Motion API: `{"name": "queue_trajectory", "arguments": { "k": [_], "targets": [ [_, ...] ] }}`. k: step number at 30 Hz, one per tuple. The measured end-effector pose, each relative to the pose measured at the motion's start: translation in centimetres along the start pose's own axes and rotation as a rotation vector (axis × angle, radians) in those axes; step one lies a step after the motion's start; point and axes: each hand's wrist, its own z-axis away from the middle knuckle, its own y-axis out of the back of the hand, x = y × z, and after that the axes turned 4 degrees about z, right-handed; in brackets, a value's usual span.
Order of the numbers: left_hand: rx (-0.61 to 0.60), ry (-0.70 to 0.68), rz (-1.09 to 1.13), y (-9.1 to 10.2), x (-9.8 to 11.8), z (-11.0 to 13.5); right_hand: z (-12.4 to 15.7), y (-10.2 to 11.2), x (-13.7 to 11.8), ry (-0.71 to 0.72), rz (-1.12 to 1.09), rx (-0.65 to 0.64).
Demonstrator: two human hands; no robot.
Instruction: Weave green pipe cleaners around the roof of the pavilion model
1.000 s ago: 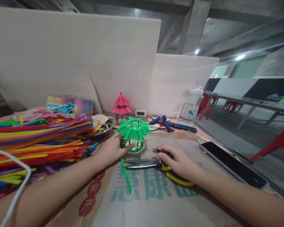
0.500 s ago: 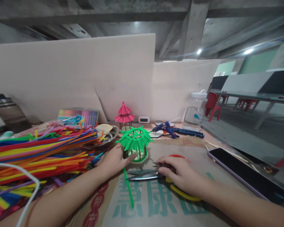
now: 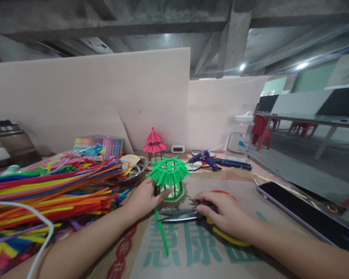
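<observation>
My left hand [image 3: 144, 197] is closed at the near left side of a small pavilion model [image 3: 170, 174] with a green fuzzy-stick roof, thumb in front of its base; its other fingers are hidden behind. A green fuzzy stick [image 3: 163, 234] lies below that hand. My right hand [image 3: 222, 211] lies with curled fingers over red-handled pliers [image 3: 226, 192], whose dark tips show at the fingertips. Under the same hand lies a pair of scissors [image 3: 182, 217] with yellow handles, its metal blades pointing left across the green stick.
Bundles of coloured fuzzy sticks [image 3: 55, 186] cover the left. Behind stand a pink-roofed pavilion [image 3: 154, 143], a small clock [image 3: 178, 148], a blue glue gun [image 3: 205, 159] and a clear bottle [image 3: 238, 139]. A metal bowl [image 3: 141, 170] sits at back left, a phone [image 3: 308, 217] at right.
The whole view has shifted slightly, with everything a little lower and mostly further right. Both hands keep the same places relative to the model and the tools.
</observation>
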Motion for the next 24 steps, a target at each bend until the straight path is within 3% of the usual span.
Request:
{"name": "queue_trajectory", "arguments": {
  "k": [8, 17, 24],
  "targets": [
    [-0.039, -0.027, 0.024, 0.5, 1.0, 0.0, 0.2, 0.4, -0.3, -0.010, -0.001, -0.022],
    [0.031, -0.100, 0.037, 0.7, 1.3, 0.2, 0.2, 0.5, -0.5, -0.042, -0.002, -0.051],
    [-0.021, -0.030, 0.039, 0.4, 1.0, 0.0, 0.1, 0.6, -0.4, -0.030, -0.006, -0.025]
  ]
}}
